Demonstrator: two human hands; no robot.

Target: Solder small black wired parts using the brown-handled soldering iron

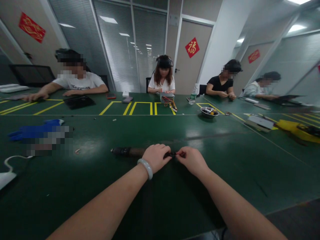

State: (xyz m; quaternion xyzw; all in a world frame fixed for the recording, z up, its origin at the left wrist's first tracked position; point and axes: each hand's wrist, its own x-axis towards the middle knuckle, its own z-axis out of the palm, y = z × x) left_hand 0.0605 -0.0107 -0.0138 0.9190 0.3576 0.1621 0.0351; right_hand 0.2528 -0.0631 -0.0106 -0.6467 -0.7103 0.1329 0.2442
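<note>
A long dark cylindrical tool (135, 152) lies sideways on the green table (100, 186), its narrow tip to the left. My left hand (156, 157), with a pale bangle at the wrist, is wrapped round its right end. Just right of it, my right hand (193, 160) pinches at the tool's end with thumb and forefinger. Between the two hands a small dark part shows; its details are too small to make out.
Blue gloves (37, 130) lie at the left, near a white cable. Farther back stand a metal bowl (209, 112), a plastic bottle (193, 94) and a bundle of wires (170, 102). A yellow item (297, 130) lies right. Several people sit across the table.
</note>
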